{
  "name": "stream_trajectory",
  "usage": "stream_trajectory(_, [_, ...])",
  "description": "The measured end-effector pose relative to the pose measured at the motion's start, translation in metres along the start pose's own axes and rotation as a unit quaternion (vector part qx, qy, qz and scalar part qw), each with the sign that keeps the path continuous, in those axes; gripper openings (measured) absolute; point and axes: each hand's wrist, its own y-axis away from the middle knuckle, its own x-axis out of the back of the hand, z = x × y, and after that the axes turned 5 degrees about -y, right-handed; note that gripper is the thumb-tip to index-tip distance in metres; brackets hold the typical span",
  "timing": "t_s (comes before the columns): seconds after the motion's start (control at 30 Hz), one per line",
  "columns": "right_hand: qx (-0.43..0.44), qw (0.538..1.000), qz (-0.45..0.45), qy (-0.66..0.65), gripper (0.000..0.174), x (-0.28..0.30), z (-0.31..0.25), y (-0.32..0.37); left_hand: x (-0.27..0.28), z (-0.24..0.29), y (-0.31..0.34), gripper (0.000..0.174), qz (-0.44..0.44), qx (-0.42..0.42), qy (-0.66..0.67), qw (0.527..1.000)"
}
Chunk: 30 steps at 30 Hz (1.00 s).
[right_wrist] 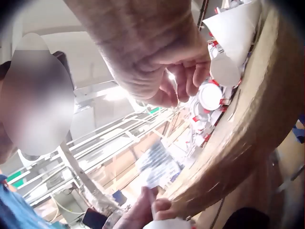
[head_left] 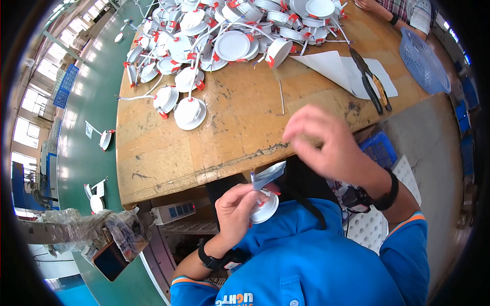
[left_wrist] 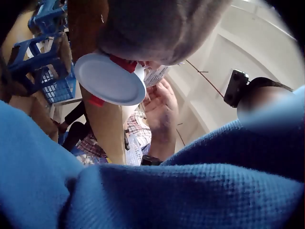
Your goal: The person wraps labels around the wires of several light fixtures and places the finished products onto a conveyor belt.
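Fingers of the left hand (head_left: pixel 235 209) curl round a round white plastic downlight (head_left: pixel 266 209) with red spring clips. It is held low against the blue jacket, below the table edge. The thumb also pinches a glossy printed paper slip (head_left: pixel 269 175), which stands up from the lamp's back. Just above, the right hand (head_left: pixel 326 145) hangs blurred over the edge, its fingers loosely curled with nothing visible between them. Beyond lies the worn wooden table (head_left: pixel 240 117), scuffed and chipped along its rounded front, with a bare stretch near the hands. At its far side are a heap of white downlights (head_left: pixel 204 35), a curled white paper sheet (head_left: pixel 332 66), black-handled pliers (head_left: pixel 370 79) and a blue plastic mesh basket (head_left: pixel 423 61).
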Motion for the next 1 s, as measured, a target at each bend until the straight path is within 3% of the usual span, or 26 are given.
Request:
stream_trajectory(0.03, [-0.102, 0.993, 0.050, -0.025, 0.007, -0.001, 0.005, -0.006, 0.002, 0.001, -0.001, 0.014, 0.001, 0.001, 0.001, 1.000])
stream_trajectory(0.07, [-0.149, 0.987, 0.064, 0.013, 0.018, 0.001, 0.016, -0.016, 0.002, 0.004, -0.002, 0.014, 0.010, 0.034, 0.046, 0.998])
stream_trajectory(0.13, [-0.169, 0.964, 0.003, 0.207, 0.029, 0.003, 0.032, -0.034, 0.002, 0.016, -0.007, 0.016, 0.025, 0.097, 0.135, 0.986])
stream_trajectory(0.23, [-0.194, 0.906, -0.054, 0.372, 0.036, -0.012, 0.052, -0.056, 0.014, 0.031, -0.015, 0.016, 0.019, 0.173, 0.160, 0.972])
stream_trajectory(0.43, [-0.241, 0.903, -0.124, 0.332, 0.023, -0.011, 0.071, -0.078, 0.037, 0.049, -0.014, 0.014, -0.021, 0.215, 0.133, 0.967])
stream_trajectory(0.63, [-0.164, 0.908, -0.144, 0.357, 0.014, -0.003, 0.071, -0.070, 0.051, 0.058, -0.015, 0.013, -0.069, 0.236, 0.103, 0.964])
stream_trajectory(0.73, [-0.014, 0.927, -0.120, 0.356, 0.015, -0.001, 0.070, -0.065, 0.053, 0.061, -0.016, 0.015, -0.084, 0.236, 0.070, 0.966])
stream_trajectory(0.8, [-0.116, 0.970, -0.159, 0.143, 0.015, 0.009, 0.036, -0.061, 0.054, 0.061, -0.018, 0.015, -0.096, 0.238, 0.048, 0.965])
stream_trajectory(0.83, [-0.168, 0.970, -0.174, 0.033, 0.015, 0.014, 0.015, -0.059, 0.054, 0.061, -0.019, 0.011, -0.084, 0.247, 0.052, 0.964])
stream_trajectory(0.93, [-0.093, 0.959, -0.256, -0.077, 0.017, 0.019, -0.009, -0.050, 0.054, 0.063, -0.021, 0.016, -0.105, 0.263, 0.047, 0.958])
stream_trajectory(1.0, [-0.083, 0.961, -0.250, -0.090, 0.016, 0.020, -0.014, -0.044, 0.052, 0.067, -0.023, 0.016, -0.106, 0.267, 0.038, 0.957])
